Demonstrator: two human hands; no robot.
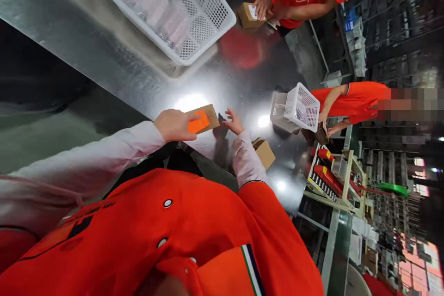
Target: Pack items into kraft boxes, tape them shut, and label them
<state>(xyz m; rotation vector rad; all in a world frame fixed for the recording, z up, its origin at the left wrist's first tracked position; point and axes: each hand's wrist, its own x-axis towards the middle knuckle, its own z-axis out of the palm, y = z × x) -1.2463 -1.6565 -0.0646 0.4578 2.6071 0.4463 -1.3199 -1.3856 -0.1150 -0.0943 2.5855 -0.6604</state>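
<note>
My left hand (174, 125) is closed on a small brown cardboard box (211, 116), its fingers and thumb at the near end. A flat orange piece (198, 122) lies over the box's upper face under my fingertips; I cannot tell whether it is a label or a loose card. Just past the box's right end, my right hand (235, 121) is held above the metal table, fingers apart and nothing in them. Another cardboard box (265, 153) stands on the table beside my right forearm, partly hidden by the sleeve.
A large white perforated basket (208, 44) with clear-wrapped pinkish packs stands on the metal table (138, 76). Across it, a person in red presses on a cardboard box (247, 17). Farther right, another person works by a small white basket (307, 106). Beyond is a roller rack (326, 178).
</note>
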